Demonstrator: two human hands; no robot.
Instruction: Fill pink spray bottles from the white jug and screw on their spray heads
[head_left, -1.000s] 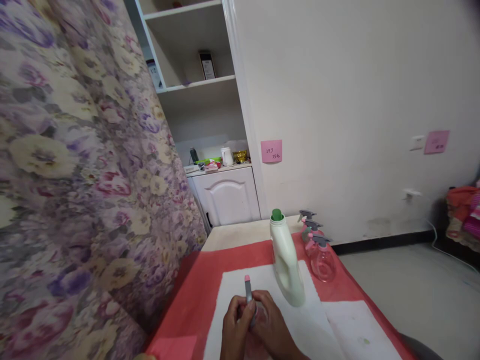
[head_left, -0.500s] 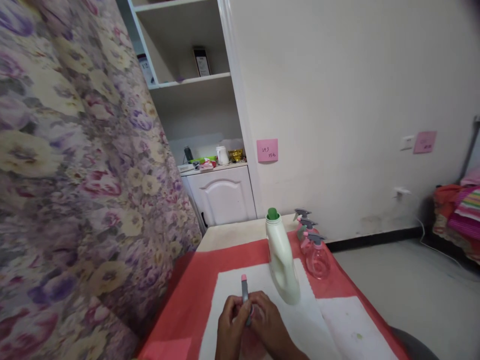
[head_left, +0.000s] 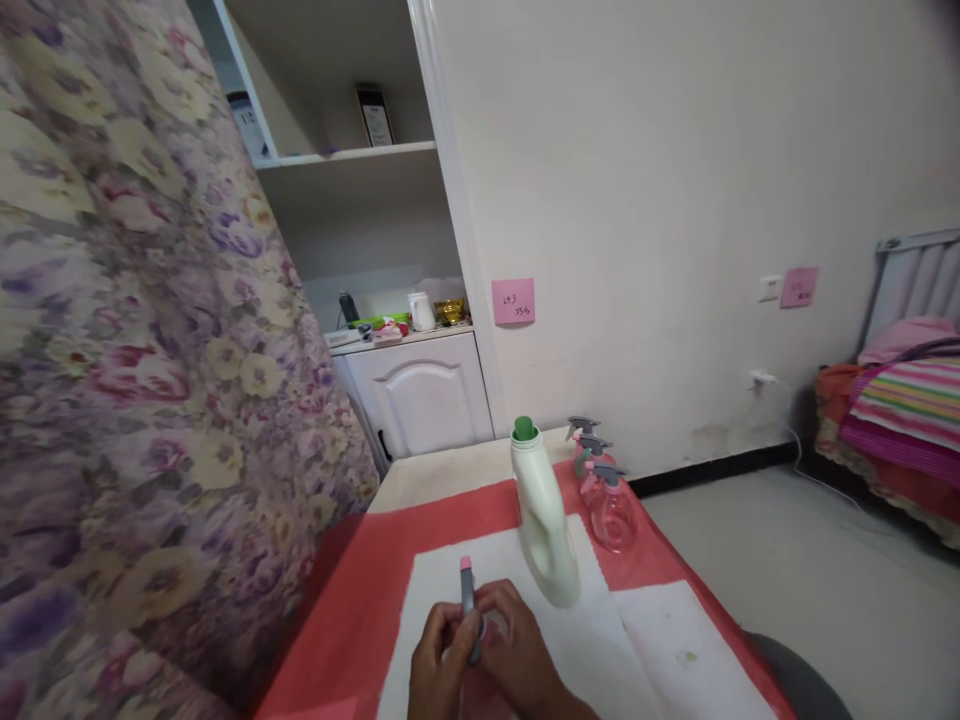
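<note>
Close to the table's near side, both my hands are closed around a small spray bottle. My left hand [head_left: 441, 650] pinches its grey spray head [head_left: 468, 590], whose pink nozzle tip points away from me. Against the bottle's neck, my right hand [head_left: 521, 645] curls its fingers just below the head. The see-through pinkish body [head_left: 484, 697] shows only partly between my wrists. Beyond my right hand stands a tall pale-green jug [head_left: 547, 530] with a green spout inside its uncapped mouth.
Several clear spray bottles with grey and pink heads [head_left: 613, 515] stand in a row right of the jug. White sheets [head_left: 600, 640] lie over the red table cover [head_left: 352, 600]. A floral curtain [head_left: 150, 400] hangs at left, and a bed [head_left: 900, 400] stands far right.
My view has swung to the right, so everything appears further left. Both hands keep hold of the spray bottle, with a little more of its neck showing beside the right fingers.
</note>
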